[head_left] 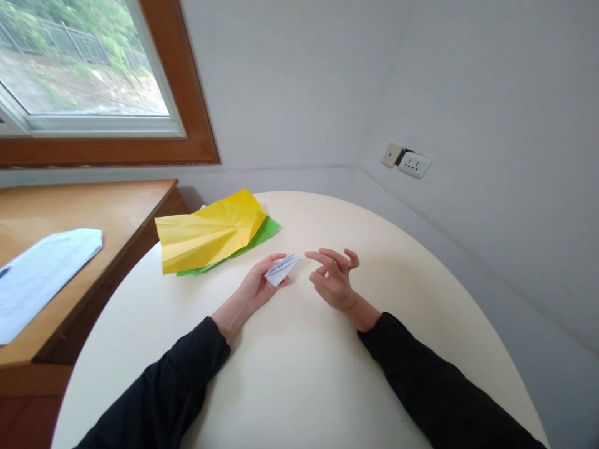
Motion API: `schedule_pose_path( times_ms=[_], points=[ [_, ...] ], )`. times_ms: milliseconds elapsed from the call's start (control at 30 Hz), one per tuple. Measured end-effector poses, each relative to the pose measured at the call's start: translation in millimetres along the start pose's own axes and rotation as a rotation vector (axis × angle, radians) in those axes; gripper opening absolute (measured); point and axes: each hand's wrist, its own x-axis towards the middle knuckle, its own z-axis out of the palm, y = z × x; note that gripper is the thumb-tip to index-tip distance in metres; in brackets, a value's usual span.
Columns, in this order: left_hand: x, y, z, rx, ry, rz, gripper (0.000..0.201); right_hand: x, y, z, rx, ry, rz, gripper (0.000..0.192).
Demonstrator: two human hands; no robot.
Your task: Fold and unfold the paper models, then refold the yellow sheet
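While my left hand (255,288) pinches the small white folded paper (282,269) steady above the round cream table (299,374), my right hand (333,282) hovers just beside, fingers spread, holding nothing

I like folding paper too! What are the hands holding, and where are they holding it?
The left hand pinches a small folded white paper by its near end. The right hand is open, holding nothing.

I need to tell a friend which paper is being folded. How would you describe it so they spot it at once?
On the round cream table, look at the left hand. Its fingers pinch a small white folded paper, pointed like a dart. Unlike the big yellow sheet and green sheet lying behind, it is tiny and white.
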Motion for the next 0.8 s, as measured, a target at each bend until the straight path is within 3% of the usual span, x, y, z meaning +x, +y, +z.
schedule_pose_path(
  times_ms=[400,800],
  points=[
    [1.9,-1.9,-2.9,-0.042,-0.013,-0.008,0.019,1.5,-2.5,-2.8,0.069,-0.031,-0.05,0.031],
    [3.6,-1.2,-3.4,-0.073,-0.033,-0.018,0.018,2.5,-8.2,-5.9,0.133,-0.042,-0.003,0.031]
  ],
)
